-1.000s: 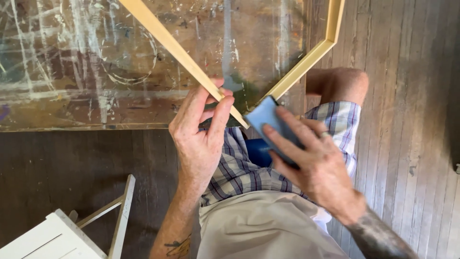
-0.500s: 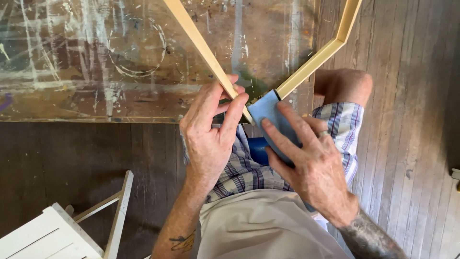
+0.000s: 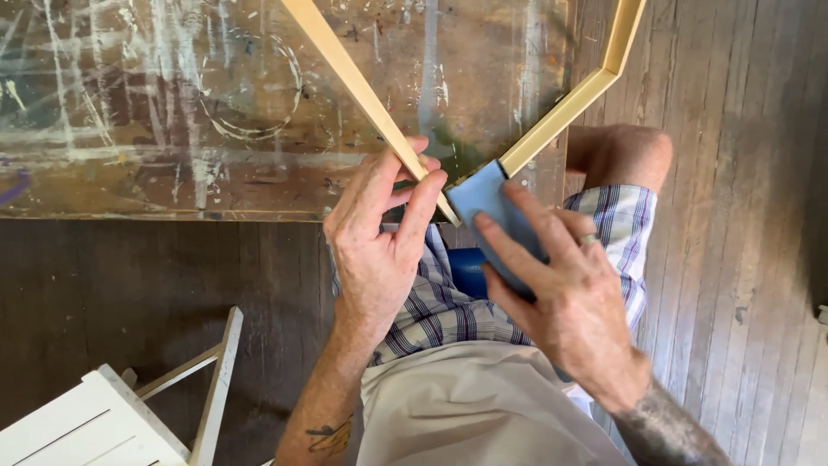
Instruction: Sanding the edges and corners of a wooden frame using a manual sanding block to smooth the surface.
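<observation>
Your left hand [image 3: 379, 233] pinches the wooden frame [image 3: 362, 91]; your right hand [image 3: 561, 293] grips a blue sanding block [image 3: 483, 198], which could slip and round the corner.

Left hand [image 3: 379, 233] fingers pinched together, right hand [image 3: 561, 285] fingers spread and pressing, both forearms tattooed

No packages, labels, signs or screens appear anywhere in this view from the head camera.
</observation>
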